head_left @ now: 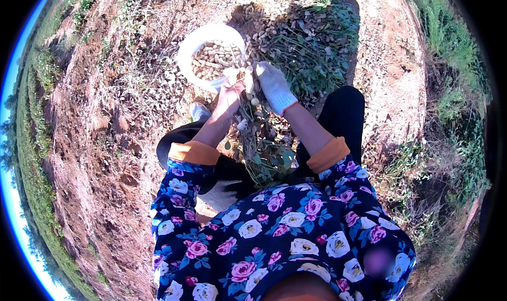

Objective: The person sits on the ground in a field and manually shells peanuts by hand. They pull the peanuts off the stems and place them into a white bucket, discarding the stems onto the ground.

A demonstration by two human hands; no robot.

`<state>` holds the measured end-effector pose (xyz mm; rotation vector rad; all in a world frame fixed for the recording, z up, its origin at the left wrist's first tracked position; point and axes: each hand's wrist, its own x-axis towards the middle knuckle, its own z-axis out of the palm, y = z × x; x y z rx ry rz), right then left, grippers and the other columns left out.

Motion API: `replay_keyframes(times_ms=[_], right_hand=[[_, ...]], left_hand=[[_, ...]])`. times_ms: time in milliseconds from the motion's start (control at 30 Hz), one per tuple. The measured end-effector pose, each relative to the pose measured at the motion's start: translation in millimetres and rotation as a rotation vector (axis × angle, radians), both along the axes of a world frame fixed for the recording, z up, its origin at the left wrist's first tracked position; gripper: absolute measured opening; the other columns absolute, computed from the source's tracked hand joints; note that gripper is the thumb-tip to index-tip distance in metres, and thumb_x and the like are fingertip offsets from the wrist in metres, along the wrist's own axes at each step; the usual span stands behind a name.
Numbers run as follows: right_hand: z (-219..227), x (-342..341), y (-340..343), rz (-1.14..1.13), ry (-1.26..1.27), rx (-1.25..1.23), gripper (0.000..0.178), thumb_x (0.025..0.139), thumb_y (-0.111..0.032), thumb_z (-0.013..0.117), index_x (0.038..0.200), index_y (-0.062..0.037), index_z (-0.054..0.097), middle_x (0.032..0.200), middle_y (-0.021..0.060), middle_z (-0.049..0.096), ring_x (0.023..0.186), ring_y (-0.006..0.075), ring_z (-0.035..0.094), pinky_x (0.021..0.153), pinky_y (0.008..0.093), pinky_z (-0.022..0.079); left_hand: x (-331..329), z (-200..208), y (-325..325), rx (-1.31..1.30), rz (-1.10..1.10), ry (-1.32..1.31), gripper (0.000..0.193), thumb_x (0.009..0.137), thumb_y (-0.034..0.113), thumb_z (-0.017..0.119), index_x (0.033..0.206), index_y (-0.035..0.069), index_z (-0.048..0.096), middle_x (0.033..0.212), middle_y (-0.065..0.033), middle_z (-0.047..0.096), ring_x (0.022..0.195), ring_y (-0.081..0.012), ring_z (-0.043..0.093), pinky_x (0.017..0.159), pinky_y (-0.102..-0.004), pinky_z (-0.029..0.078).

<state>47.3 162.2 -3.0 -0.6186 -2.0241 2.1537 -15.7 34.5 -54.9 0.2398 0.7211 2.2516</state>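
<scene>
A white bucket holding many peanuts in their shells stands on the soil in front of me. At its near right rim my bare left hand has its fingers closed on peanuts at the root end of a peanut plant. My right hand, in a white knit glove with a red-edged cuff, is closed round that same root end, close beside my left fingers. The plant's leafy stems trail down between my legs toward my lap. My fingertips are partly hidden among the pods.
A heap of pulled peanut plants lies just beyond and to the right of my hands, with loose pods at its left side. Dry leaf litter covers soil left of the bucket. Green weeds grow along the right.
</scene>
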Motion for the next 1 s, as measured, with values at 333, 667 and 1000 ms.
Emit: replay_keyframes(times_ms=[333, 667, 1000], right_hand=[[-17, -8, -10, -0.154, -0.071, 0.638, 0.029, 0.079, -0.031, 0.055, 0.084, -0.0029, 0.055, 0.076, 0.0165, 0.061, 0.073, 0.0311, 0.061, 0.064, 0.0409, 0.047], [-72, -29, 3, -0.447, -0.346, -0.494, 0.040, 0.077, -0.032, 0.054, 0.085, 0.0062, 0.062, 0.075, 0.0145, 0.063, 0.066, 0.0270, 0.062, 0.064, 0.0381, 0.049], [-148, -7, 26, -0.518, -0.460, -0.697, 0.028, 0.082, -0.028, 0.049, 0.070, -0.0029, 0.053, 0.054, 0.0083, 0.050, 0.037, 0.0144, 0.044, 0.032, 0.0284, 0.034]], left_hand=[[21, 42, 3, -0.849, 0.044, 0.143, 0.020, 0.088, 0.022, 0.047, 0.091, 0.006, 0.058, 0.070, -0.0027, 0.057, 0.054, -0.0115, 0.055, 0.048, -0.0242, 0.048], [22, 32, -23, -0.540, -0.113, 0.155, 0.035, 0.091, 0.032, 0.044, 0.107, 0.003, 0.056, 0.091, -0.0050, 0.061, 0.074, -0.0130, 0.058, 0.060, -0.0247, 0.048], [-23, -7, -48, -0.447, -0.145, 0.177, 0.048, 0.091, 0.034, 0.044, 0.133, 0.014, 0.033, 0.113, -0.0124, 0.053, 0.106, -0.0259, 0.052, 0.088, -0.0418, 0.044]])
